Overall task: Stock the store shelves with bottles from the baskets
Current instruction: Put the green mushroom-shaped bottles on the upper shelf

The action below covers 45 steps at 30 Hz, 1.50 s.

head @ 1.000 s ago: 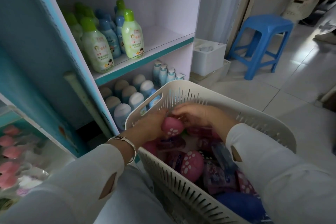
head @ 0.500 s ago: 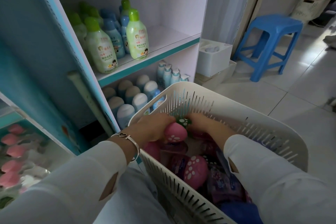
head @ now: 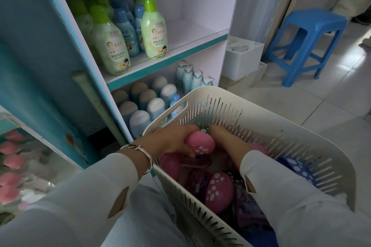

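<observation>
A pink-capped bottle point(head: 199, 145) sits in the grip of the left hand point(head: 172, 140), fingers curled around its rounded, white-spotted cap, inside the white slotted basket point(head: 291, 126) near its far-left corner. The right hand point(head: 222, 136) reaches down into the basket just beside that bottle, toward a green spotted cap point(head: 203, 130) against the basket's far wall; its fingers are hidden, so I cannot tell whether it grips anything. More bottles lie lower in the basket, among them another pink spotted cap point(head: 219, 191) and a blue one point(head: 299, 168) near the right wall. A bracelet point(head: 140, 149) circles the left wrist at the basket's left rim. Left of and beyond the basket stands the shelf unit point(head: 166, 57): green-capped bottles point(head: 153, 30) and blue ones on the upper board, pale round-capped bottles point(head: 155, 106) and pump bottles point(head: 187, 79) on the lower. A blue stool point(head: 307, 42) stands well beyond the basket, to the right.
</observation>
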{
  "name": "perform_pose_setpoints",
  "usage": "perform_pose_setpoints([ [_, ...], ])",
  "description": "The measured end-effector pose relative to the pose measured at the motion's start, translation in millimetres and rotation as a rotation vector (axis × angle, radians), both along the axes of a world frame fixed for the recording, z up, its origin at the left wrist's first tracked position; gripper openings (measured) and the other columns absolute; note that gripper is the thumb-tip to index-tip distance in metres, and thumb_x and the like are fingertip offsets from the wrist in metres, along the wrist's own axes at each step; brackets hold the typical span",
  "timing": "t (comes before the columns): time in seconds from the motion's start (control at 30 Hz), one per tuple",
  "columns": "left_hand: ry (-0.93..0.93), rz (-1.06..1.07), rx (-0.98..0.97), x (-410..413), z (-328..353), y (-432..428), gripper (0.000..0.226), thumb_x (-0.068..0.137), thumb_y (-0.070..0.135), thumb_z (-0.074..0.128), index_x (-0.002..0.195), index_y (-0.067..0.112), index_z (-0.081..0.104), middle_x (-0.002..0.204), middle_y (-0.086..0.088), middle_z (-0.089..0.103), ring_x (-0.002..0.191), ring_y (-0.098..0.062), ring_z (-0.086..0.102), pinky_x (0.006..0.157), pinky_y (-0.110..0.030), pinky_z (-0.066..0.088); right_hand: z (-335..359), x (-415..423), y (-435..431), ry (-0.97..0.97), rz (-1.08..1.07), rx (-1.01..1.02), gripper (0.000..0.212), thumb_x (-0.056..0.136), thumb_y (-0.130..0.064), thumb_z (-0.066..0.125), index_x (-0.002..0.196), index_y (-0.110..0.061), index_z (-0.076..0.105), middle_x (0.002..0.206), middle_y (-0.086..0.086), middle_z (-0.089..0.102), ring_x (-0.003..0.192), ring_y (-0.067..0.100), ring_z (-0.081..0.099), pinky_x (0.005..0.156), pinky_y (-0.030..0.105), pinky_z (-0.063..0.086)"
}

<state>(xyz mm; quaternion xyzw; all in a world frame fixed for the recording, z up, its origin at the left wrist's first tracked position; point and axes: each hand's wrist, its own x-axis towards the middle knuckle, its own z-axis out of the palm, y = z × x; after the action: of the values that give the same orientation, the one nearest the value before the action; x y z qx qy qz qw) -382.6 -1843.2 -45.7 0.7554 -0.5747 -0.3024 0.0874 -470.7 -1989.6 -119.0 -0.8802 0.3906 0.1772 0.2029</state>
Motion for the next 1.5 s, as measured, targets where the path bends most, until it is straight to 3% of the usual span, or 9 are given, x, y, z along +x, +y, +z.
perform_pose_setpoints([
  [0.27,0.008,-0.027,0.032,4,6,9,0.067,0.068,0.026,0.080,0.126,0.027,0.045,0.125,0.002,0.053,0.112,-0.018,0.050,0.094,-0.037,0.045,2,9,2,-0.035,-0.197,0.114,0.038,0.096,-0.021,0.050,0.128,-0.001,0.051,0.132,0.019,0.052,0.120,0.031,0.052,0.098,0.036,0.041],
  [0.43,0.046,-0.009,0.034,3,7,8,0.068,0.070,0.023,0.079,0.129,0.026,0.044,0.127,0.000,0.052,0.114,-0.020,0.049,0.098,-0.040,0.044,-4,6,-1,-0.071,-0.263,0.239,0.035,0.091,-0.013,0.058,0.121,0.004,0.054,0.122,0.020,0.057,0.112,0.031,0.057,0.093,0.038,0.045],
  [0.57,0.070,0.008,0.016,0,7,6,0.068,0.069,0.022,0.079,0.129,0.023,0.045,0.126,-0.001,0.054,0.115,-0.020,0.050,0.099,-0.038,0.043,-7,2,-6,-0.206,-0.316,0.284,0.029,0.086,-0.017,0.064,0.111,-0.002,0.062,0.109,0.018,0.064,0.095,0.029,0.063,0.077,0.034,0.052],
  [0.73,0.050,0.002,0.041,-2,8,4,0.068,0.069,0.024,0.080,0.127,0.024,0.045,0.124,0.001,0.054,0.112,-0.018,0.051,0.095,-0.032,0.042,1,-6,-4,-0.340,-0.343,0.350,0.031,0.085,-0.015,0.066,0.113,-0.003,0.062,0.111,0.015,0.065,0.094,0.026,0.063,0.073,0.030,0.049],
  [0.9,0.033,0.012,0.055,-2,13,9,0.069,0.069,0.025,0.080,0.128,0.023,0.044,0.125,-0.002,0.053,0.112,-0.020,0.051,0.097,-0.036,0.044,21,-16,5,-0.487,-0.362,0.463,0.046,0.079,-0.016,0.076,0.118,0.000,0.059,0.113,0.014,0.065,0.099,0.027,0.062,0.084,0.034,0.051],
  [1.07,-0.041,-0.006,-0.001,-9,18,8,0.062,0.069,0.021,0.080,0.124,0.016,0.052,0.121,-0.005,0.056,0.110,-0.021,0.053,0.095,-0.034,0.044,34,-14,9,-0.481,-0.182,0.314,0.049,0.074,-0.023,0.080,0.114,-0.002,0.059,0.104,0.007,0.063,0.092,0.017,0.055,0.079,0.026,0.043],
  [1.2,-0.091,-0.009,-0.034,-17,21,9,0.062,0.069,0.021,0.079,0.125,0.020,0.053,0.123,-0.001,0.056,0.112,-0.020,0.052,0.098,-0.033,0.042,50,-22,4,-0.590,-0.161,0.230,0.056,0.067,-0.029,0.084,0.115,-0.007,0.064,0.112,0.010,0.065,0.103,0.024,0.059,0.089,0.032,0.047],
  [1.33,-0.114,0.002,-0.113,-33,32,9,0.058,0.078,0.013,0.069,0.131,0.022,0.049,0.133,0.000,0.052,0.122,-0.021,0.049,0.106,-0.033,0.037,74,-32,0,-0.725,-0.199,0.213,0.072,0.065,-0.031,0.085,0.128,-0.011,0.056,0.123,0.006,0.060,0.114,0.023,0.056,0.101,0.040,0.044],
  [1.5,-0.233,0.071,-0.191,-43,68,13,0.055,0.087,0.013,0.060,0.138,0.018,0.041,0.136,-0.005,0.049,0.121,-0.022,0.048,0.095,-0.023,0.034,109,-34,16,-0.848,-0.207,0.211,0.061,0.069,-0.019,0.083,0.124,-0.012,0.057,0.113,0.006,0.061,0.104,0.021,0.058,0.095,0.033,0.047],
])
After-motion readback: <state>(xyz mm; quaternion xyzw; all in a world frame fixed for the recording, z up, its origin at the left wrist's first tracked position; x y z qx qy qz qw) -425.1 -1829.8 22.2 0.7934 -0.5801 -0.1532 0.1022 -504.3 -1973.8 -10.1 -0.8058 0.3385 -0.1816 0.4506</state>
